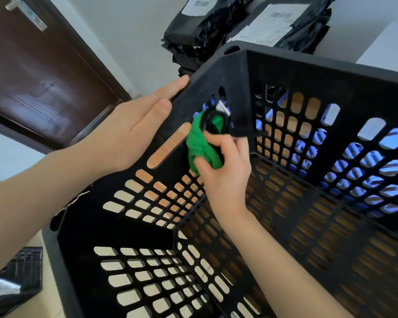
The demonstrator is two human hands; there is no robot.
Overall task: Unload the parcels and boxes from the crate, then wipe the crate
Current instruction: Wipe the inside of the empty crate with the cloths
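The black crate (308, 63) stands on a wooden surface (168, 145), which shows light brown through the slots in its left wall and floor. Beyond the crate's far left corner rises a white wall (129, 31). Left of the crate stands a dark brown door (39, 76) with a metal handle (25, 16). Below the crate's near left corner a pale floor (48, 306) is visible.

Task items: two stacks of black parcels lie outside the crate, just behind its far rim, one to the left (193, 31) and one to the right (292, 26), each with a white label on top. A further black parcel (16, 278) lies on the floor, off the crate's near left corner.

Hands: the left hand (136, 131) lies flat on the outside of the crate's left wall, fingers straight and reaching the rim. The right hand (225, 166), inside the crate, grips a bunched green cloth (200, 145) and holds it against the inner face of the left wall, near the far corner.

Limits of view: a blue-and-white striped object (377, 168) shows through the crate's right wall and cannot be identified. A dark strip and a white scrap at the cloth's upper end are unclear. The crate's near and right sides, both far stacks and the floor parcel are cut off by the frame. The label print is unreadable.
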